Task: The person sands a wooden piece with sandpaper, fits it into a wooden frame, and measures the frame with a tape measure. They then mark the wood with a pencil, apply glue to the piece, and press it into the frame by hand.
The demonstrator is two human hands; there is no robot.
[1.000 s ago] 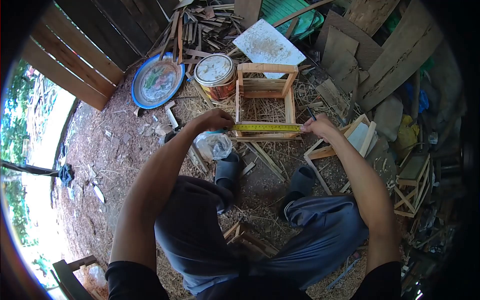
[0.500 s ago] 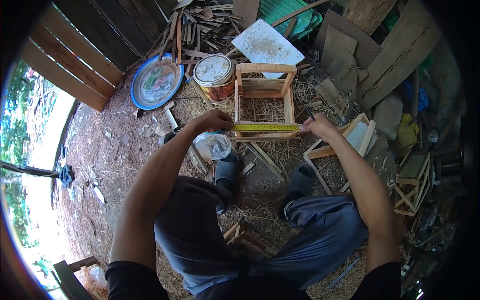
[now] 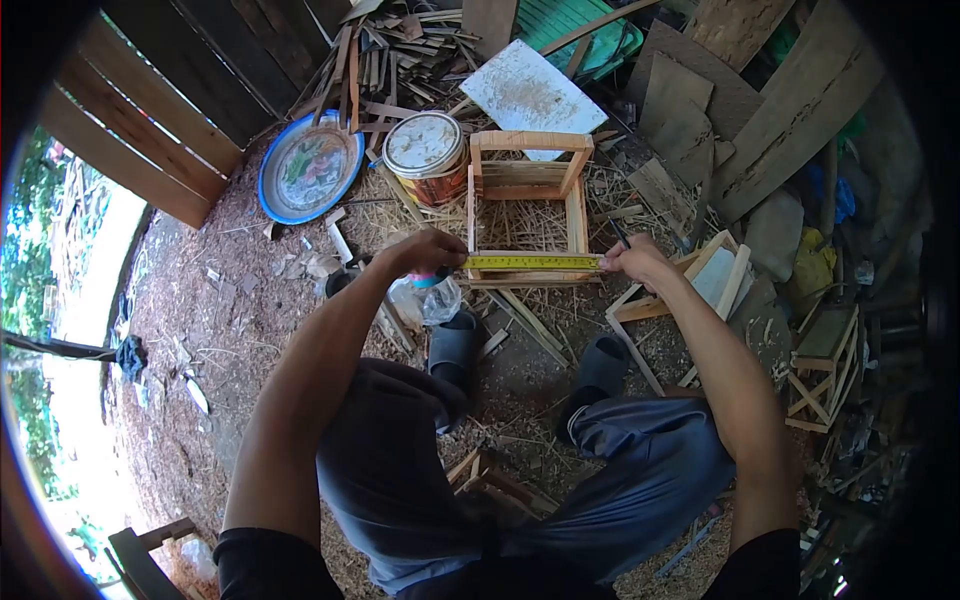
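A yellow tape measure is stretched across the near side of a small wooden frame. My left hand is closed around the tape's case at the frame's left side; a bit of blue and pink shows under the fingers. At the right corner, my right hand pinches the far end of the blade. A dark, thin, pen-like stick pokes up from that same hand. The frame stands on the ground, with an upright wooden back piece at its far end.
A lidded paint bucket and a blue-rimmed tray lie beyond my left hand. Another wooden frame sits right of my feet. Scrap wood and a white board are at the back. A plastic bag lies below my left hand.
The tape has dropped slightly toward me along the frame's near side. My left hand has turned, exposing more of the blue and pink piece beneath it. My right hand keeps its pinch.
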